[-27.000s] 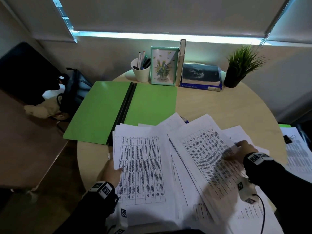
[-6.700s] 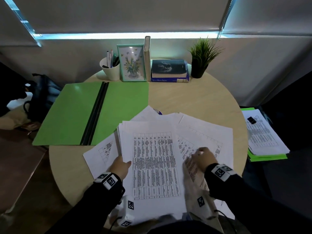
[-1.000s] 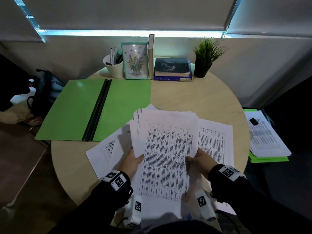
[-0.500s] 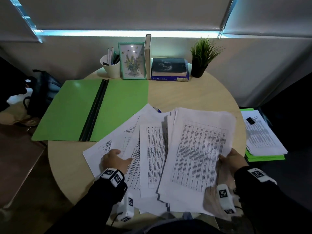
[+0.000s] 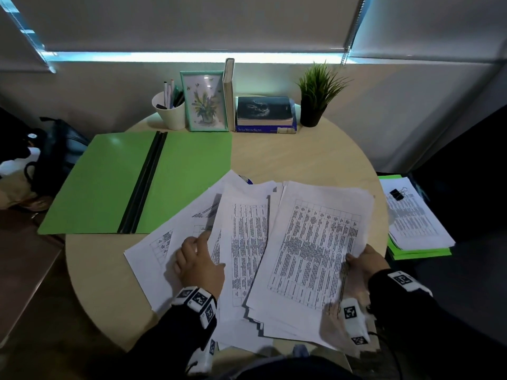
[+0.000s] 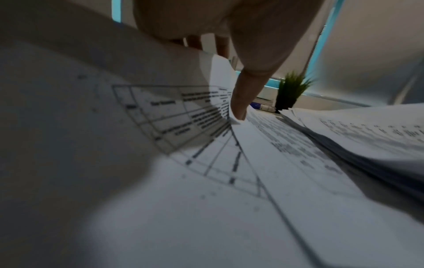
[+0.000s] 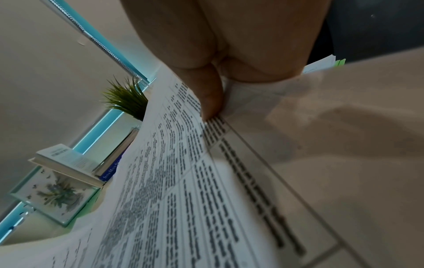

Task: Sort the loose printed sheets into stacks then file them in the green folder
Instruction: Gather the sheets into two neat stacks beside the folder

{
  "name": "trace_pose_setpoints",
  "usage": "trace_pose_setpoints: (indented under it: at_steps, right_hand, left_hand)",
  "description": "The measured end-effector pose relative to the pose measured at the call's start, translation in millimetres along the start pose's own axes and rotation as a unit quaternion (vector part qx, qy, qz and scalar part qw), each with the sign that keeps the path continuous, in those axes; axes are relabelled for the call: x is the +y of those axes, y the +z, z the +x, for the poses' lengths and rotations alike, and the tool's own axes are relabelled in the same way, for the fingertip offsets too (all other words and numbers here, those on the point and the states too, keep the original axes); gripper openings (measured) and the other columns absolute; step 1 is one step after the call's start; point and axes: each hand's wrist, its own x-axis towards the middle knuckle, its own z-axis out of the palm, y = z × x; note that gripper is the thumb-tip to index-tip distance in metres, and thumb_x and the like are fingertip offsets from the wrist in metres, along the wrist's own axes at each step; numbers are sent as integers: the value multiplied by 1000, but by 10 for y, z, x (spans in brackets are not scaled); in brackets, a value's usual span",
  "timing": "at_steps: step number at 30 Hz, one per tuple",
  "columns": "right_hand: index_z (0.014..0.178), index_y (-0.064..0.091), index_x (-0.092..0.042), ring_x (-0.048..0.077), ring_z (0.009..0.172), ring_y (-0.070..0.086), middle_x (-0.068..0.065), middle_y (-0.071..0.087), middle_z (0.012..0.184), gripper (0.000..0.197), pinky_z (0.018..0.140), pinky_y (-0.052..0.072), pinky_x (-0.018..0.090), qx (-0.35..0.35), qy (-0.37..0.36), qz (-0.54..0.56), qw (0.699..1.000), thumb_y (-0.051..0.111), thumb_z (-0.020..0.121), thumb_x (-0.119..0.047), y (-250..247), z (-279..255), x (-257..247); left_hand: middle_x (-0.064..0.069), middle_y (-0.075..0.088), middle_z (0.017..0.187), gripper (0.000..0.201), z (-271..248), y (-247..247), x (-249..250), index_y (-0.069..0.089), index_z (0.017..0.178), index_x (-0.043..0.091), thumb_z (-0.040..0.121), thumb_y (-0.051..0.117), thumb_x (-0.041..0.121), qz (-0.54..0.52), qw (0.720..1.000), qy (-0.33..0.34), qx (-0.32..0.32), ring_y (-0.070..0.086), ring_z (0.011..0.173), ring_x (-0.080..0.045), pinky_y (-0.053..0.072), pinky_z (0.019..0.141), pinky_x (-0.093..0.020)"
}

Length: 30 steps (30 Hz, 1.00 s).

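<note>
The loose printed sheets (image 5: 247,237) lie fanned across the near half of the round wooden table (image 5: 315,160), their pages covered in printed tables. The right hand (image 5: 362,263) grips a thick stack of sheets (image 5: 312,248) by its right edge, thumb on top of the top page, the stack lifted and tilted above the papers beneath it; in the right wrist view the thumb (image 7: 210,94) presses down on the printed page where the paper bends. The left hand (image 5: 199,263) rests on the spread sheets at the left of the pile, and in the left wrist view one finger (image 6: 243,94) points down with its tip touching a page, the other fingers loosely bent and closed round nothing. The green folder (image 5: 131,182) lies open and flat on the far left of the table, its black spine running down the middle, its near right corner covered by the far edge of the sheets. Behind it, along the wall, stand a white pen cup (image 5: 168,111), a framed flower picture (image 5: 204,101), an upright book (image 5: 229,93), a flat dark book (image 5: 264,112) and a small potted plant (image 5: 318,94). To the right, off the table, sits a separate pile of printed papers (image 5: 414,218) on green folders, with a black binder clip (image 5: 397,193) on top.
</note>
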Motion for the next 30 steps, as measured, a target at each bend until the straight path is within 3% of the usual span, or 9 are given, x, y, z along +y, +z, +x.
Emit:
trace_pose_setpoints:
  at_steps: [3, 5, 8, 11, 13, 16, 21, 24, 30]
  right_hand:
    - [124, 51, -4, 38, 107, 60, 21, 63, 119, 41, 99, 46, 50, -6, 2, 3, 1000, 64, 85, -12, 4, 131, 89]
    - [124, 52, -5, 37, 106, 61, 21, 63, 119, 41, 98, 46, 50, -11, 7, 14, 1000, 63, 85, -11, 9, 130, 88]
    - [127, 50, -6, 31, 106, 60, 14, 61, 116, 40, 93, 47, 34, -30, 12, 25, 999, 59, 88, -6, -18, 61, 32]
    - [131, 48, -6, 32, 114, 58, 17, 60, 125, 44, 92, 45, 32, -32, 10, 2, 999, 59, 89, -9, -33, 37, 25]
    - [132, 47, -7, 33, 113, 59, 16, 60, 126, 45, 98, 45, 35, -25, 3, -22, 999, 59, 89, -14, -32, 55, 38]
    - [133, 47, -7, 32, 112, 59, 17, 60, 127, 46, 98, 45, 36, -23, -1, -43, 999, 59, 90, -16, -43, 24, 26]
    - [132, 47, -7, 33, 113, 58, 17, 60, 127, 46, 100, 45, 38, -30, -11, -54, 998, 59, 89, -18, -78, 53, 37]
    - [128, 51, -11, 35, 109, 60, 17, 62, 123, 44, 101, 45, 48, -40, -14, -14, 999, 64, 86, -16, -86, 154, 126]
    - [127, 51, -10, 23, 95, 56, 14, 59, 111, 40, 92, 47, 34, -84, -4, 42, 996, 59, 87, -4, -141, 114, 89]
  left_hand:
    - [-5, 36, 142, 71, -33, 62, -35, 50, 128, 30, 65, 81, 20, 32, 997, 61, 18, 22, 124, -24, 26, 103, -46]
    - [-3, 46, 132, 55, -28, 80, -72, 59, 118, 28, 67, 79, 23, 47, 996, 82, -4, 30, 121, -22, 27, 100, -44]
    - [-2, 54, 123, 56, -7, 108, -95, 50, 125, 26, 75, 72, 37, -14, 992, -16, -121, 48, 115, -23, 36, 101, -39]
    - [-2, 63, 103, 62, 64, 143, -98, 51, 118, 21, 66, 78, 43, -176, 961, -134, -165, 62, 93, -22, 50, 91, -36]
    - [1, 68, 97, 53, 96, 144, -73, 59, 105, 21, 65, 74, 53, -191, 946, -147, -218, 65, 85, -20, 52, 84, -32]
    - [-4, 67, 98, 27, 109, 134, -15, 61, 95, 13, 86, 62, 38, -153, 939, -123, -282, 59, 84, -21, 43, 71, -25]
    - [-12, 59, 126, 33, 156, 91, -45, 54, 123, 7, 95, 49, 25, -128, 948, -115, -267, 56, 114, -29, 43, 99, -32]
    - [-11, 59, 128, 34, 287, -19, -203, 52, 126, 11, 96, 46, 26, -80, 957, -103, -259, 56, 114, -29, 43, 101, -36]
    - [-12, 45, 132, 43, 512, -154, -386, 53, 123, 12, 92, 49, 41, 122, 967, -33, -220, 44, 119, -31, 39, 102, -42]
